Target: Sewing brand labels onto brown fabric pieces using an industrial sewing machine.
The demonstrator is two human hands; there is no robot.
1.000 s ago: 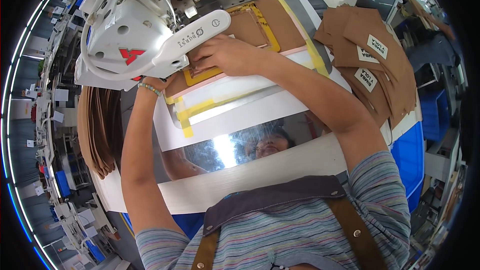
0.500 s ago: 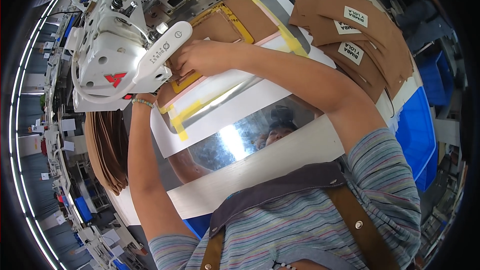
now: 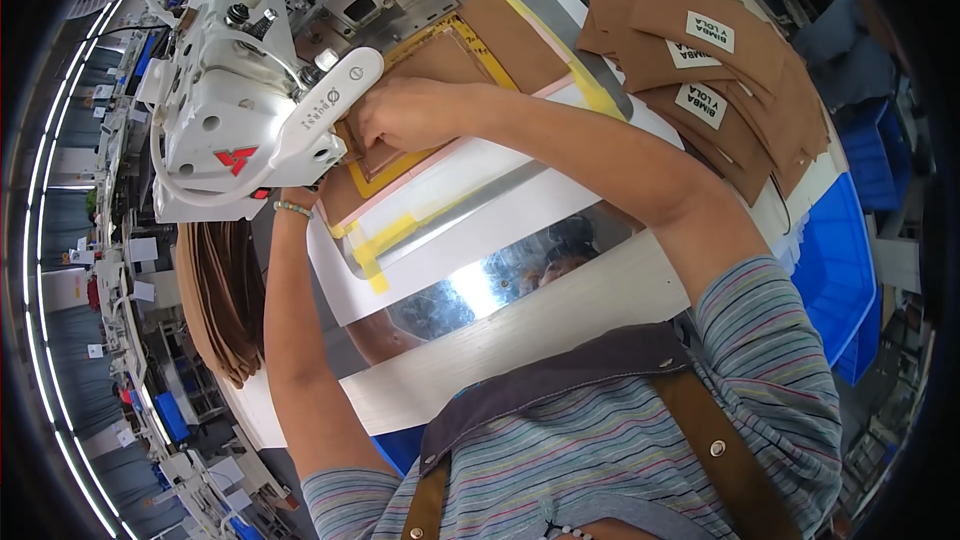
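Observation:
My right hand [image 3: 408,116] rests over a yellow-edged frame [image 3: 490,60] beside the head of a white sewing machine [image 3: 225,125]. Its fingers are bent and their tips press down at the frame's left part, on or near the brown panel [image 3: 440,58] inside; whatever they pinch is too small to make out. Of my left hand [image 3: 299,196] only the wrist side shows, with a beaded bracelet; the machine head hides its fingers. Frame and panel lie on a flat template with yellow tape strips [image 3: 393,230] along its edges.
Brown panels with white labels [image 3: 745,70] are piled at the right. Brown strips or panels [image 3: 222,300] hang at the table's left edge. A blue bin [image 3: 835,260] stands right of the table. A shiny metal plate [image 3: 470,290] lies in the near tabletop.
The template and yellow-edged frame have shifted slightly right and nearer. My right hand's fingers have drawn down onto the frame area; my left hand stays behind the machine head.

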